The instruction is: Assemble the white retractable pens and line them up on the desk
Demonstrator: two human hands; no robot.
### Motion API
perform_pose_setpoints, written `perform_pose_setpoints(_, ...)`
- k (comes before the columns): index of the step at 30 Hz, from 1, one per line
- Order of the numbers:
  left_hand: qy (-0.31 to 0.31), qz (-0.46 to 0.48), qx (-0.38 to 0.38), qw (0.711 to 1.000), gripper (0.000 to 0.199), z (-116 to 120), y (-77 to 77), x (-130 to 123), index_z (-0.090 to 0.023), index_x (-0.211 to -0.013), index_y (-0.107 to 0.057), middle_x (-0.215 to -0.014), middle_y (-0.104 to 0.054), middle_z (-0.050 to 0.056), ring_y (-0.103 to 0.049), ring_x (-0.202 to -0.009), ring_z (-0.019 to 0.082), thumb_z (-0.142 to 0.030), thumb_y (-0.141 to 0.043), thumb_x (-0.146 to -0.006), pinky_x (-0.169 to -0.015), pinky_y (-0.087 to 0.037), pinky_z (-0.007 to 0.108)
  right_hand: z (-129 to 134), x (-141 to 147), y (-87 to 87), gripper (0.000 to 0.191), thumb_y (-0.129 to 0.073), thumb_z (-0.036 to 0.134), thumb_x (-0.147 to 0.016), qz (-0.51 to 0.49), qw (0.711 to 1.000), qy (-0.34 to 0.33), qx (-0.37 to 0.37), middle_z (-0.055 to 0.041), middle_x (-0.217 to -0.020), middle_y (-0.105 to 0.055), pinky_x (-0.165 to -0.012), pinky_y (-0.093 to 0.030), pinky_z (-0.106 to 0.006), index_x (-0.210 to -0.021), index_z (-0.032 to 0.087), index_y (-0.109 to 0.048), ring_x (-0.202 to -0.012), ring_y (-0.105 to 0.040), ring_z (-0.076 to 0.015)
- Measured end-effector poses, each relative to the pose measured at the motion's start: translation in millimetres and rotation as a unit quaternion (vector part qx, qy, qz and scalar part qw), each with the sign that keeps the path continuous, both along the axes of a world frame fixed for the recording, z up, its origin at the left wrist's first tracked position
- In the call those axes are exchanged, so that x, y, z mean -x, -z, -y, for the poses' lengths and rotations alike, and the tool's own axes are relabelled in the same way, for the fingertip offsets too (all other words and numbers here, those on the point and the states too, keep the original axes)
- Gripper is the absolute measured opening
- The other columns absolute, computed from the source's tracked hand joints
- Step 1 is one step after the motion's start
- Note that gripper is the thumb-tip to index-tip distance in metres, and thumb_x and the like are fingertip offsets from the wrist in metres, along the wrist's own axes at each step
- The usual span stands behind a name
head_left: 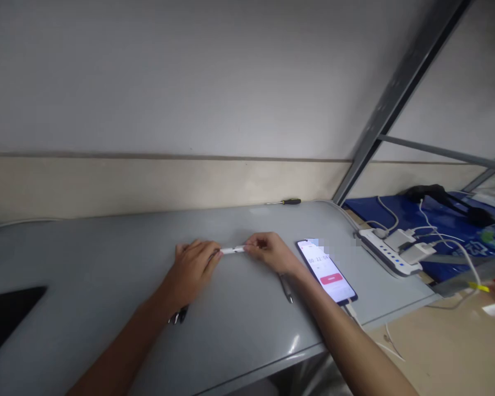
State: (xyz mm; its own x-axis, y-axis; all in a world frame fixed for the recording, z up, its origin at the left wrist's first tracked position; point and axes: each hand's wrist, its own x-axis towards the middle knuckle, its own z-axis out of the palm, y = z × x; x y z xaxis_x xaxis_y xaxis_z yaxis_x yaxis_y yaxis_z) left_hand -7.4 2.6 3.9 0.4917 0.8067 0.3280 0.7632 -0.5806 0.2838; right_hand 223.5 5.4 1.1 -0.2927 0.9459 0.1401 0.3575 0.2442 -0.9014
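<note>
A slim white pen (232,249) stretches between my two hands just over the grey tabletop. My left hand (198,267) is closed around its left end, back of the hand up. At the other end, my right hand (267,250) pinches it between thumb and fingers. The pen's two ends are hidden in my grip. Partly covered by my right wrist lies a grey pen with a metal tip (287,290). Beside my left wrist are some small black and silver pieces (179,315), possibly pen ends, mostly hidden by the arm.
A lit phone (326,270) on a charging cable lies right of my right forearm. Behind it stands a white power strip (390,253) with plugs and cables. A screwdriver (291,202) rests by the wall. A black flat object (10,313) is at the left, and a metal frame post (367,148) rises right.
</note>
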Motion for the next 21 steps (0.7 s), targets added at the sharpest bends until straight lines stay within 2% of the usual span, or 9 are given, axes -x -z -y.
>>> perform_pose_setpoints(2, 0.001, 0.0, 0.0, 1.0, 0.027, -0.1, -0.1, 0.3, -0.022, -0.092, -0.059, -0.089, -0.067, 0.001, -0.058, -0.089, 0.02, -0.035, -0.036, -0.098, -0.081, -0.028, 0.036, 0.2, 0.0, 0.7, 0.012, -0.064, 0.028, -0.082, -0.014, 0.999, 0.0, -0.029, -0.0009, -0.077, -0.061, -0.062, -0.038, -0.024, -0.086, 0.017, -0.067, -0.066, -0.05, -0.012)
perform_pose_setpoints(4, 0.002, 0.0, -0.002, 1.0, 0.027, -0.8, 0.3, 0.3, -0.022, -0.092, -0.059, -0.09, -0.067, 0.001, -0.058, -0.09, 0.021, -0.034, -0.036, -0.098, -0.081, -0.029, 0.036, 0.2, -0.1, 1.3, 0.015, -0.067, 0.026, -0.079, -0.017, 0.999, -0.001, -0.043, -0.0016, -0.082, -0.063, -0.064, -0.04, -0.024, -0.092, 0.017, -0.067, -0.069, -0.052, -0.0123)
perform_pose_setpoints(9, 0.002, 0.0, 0.006, 1.0, 0.027, -1.4, 0.0, -0.4, -0.022, -0.094, -0.059, -0.09, -0.067, 0.002, -0.058, -0.09, 0.021, -0.031, -0.034, -0.098, -0.08, -0.029, 0.036, 0.9, -0.3, 1.3, 0.023, -0.056, 0.034, -0.088, 0.022, 0.999, -0.005, -0.029, -0.0015, -0.07, -0.062, -0.061, -0.039, -0.025, -0.083, 0.016, -0.069, -0.063, -0.051, -0.0127)
perform_pose_setpoints(11, 0.002, -0.003, 0.009, 1.0, 0.026, -1.1, -0.1, -0.4, -0.022, -0.094, -0.059, -0.089, -0.067, 0.002, -0.058, -0.089, 0.021, -0.03, -0.034, -0.098, -0.08, -0.028, 0.036, 1.2, -0.2, 1.0, 0.017, -0.061, 0.031, -0.084, 0.001, 0.999, 0.003, -0.052, -0.0027, -0.08, -0.065, -0.064, -0.041, -0.025, -0.088, 0.016, -0.068, -0.07, -0.055, -0.0139)
perform_pose_setpoints(13, -0.001, -0.007, 0.006, 1.0, 0.026, -1.1, 0.4, -0.4, -0.021, -0.093, -0.059, -0.088, -0.067, 0.002, -0.058, -0.088, 0.02, -0.029, -0.034, -0.098, -0.079, -0.028, 0.036, 1.3, -0.3, 0.6, 0.021, -0.066, 0.03, -0.08, -0.02, 0.998, 0.013, -0.058, -0.0031, -0.087, -0.066, -0.066, -0.042, -0.025, -0.095, 0.017, -0.068, -0.076, -0.056, -0.0146)
perform_pose_setpoints(16, 0.005, -0.005, 0.002, 1.0, 0.025, -1.7, 2.3, -0.4, -0.021, -0.092, -0.059, -0.09, -0.067, 0.001, -0.058, -0.089, 0.02, -0.029, -0.035, -0.098, -0.078, -0.027, 0.035, 1.3, -0.6, -0.2, 0.023, -0.059, 0.036, -0.086, 0.002, 0.999, 0.013, -0.03, -0.0014, -0.073, -0.062, -0.062, -0.039, -0.025, -0.083, 0.015, -0.068, -0.066, -0.053, -0.0133)
perform_pose_setpoints(18, 0.011, -0.002, -0.003, 1.0, 0.025, -2.1, 3.8, -0.2, -0.022, -0.092, -0.059, -0.09, -0.067, 0.001, -0.058, -0.089, 0.02, -0.029, -0.036, -0.098, -0.079, -0.027, 0.035, 1.5, -0.7, -0.9, 0.02, -0.059, 0.032, -0.086, 0.005, 0.999, 0.011, -0.031, -0.0009, -0.071, -0.061, -0.062, -0.038, -0.025, -0.079, 0.015, -0.067, -0.066, -0.052, -0.0131)
perform_pose_setpoints(20, 0.013, -0.002, -0.009, 1.0, 0.025, -2.4, 4.9, 0.1, -0.022, -0.093, -0.059, -0.089, -0.067, 0.001, -0.058, -0.089, 0.019, -0.029, -0.036, -0.099, -0.079, -0.028, 0.034, 2.0, -0.5, -1.4, 0.011, -0.065, 0.025, -0.08, -0.015, 0.999, 0.012, -0.049, -0.0011, -0.079, -0.063, -0.064, -0.039, -0.024, -0.085, 0.016, -0.066, -0.073, -0.054, -0.0137)
perform_pose_setpoints(21, 0.012, -0.002, -0.012, 1.0, 0.025, -2.5, 5.2, 0.2, -0.022, -0.093, -0.059, -0.089, -0.067, 0.001, -0.058, -0.089, 0.019, -0.029, -0.036, -0.099, -0.078, -0.028, 0.034, 2.2, -0.4, -1.5, 0.013, -0.067, 0.024, -0.078, -0.024, 0.998, 0.01, -0.053, -0.0013, -0.083, -0.063, -0.065, -0.039, -0.024, -0.089, 0.016, -0.066, -0.075, -0.055, -0.0139)
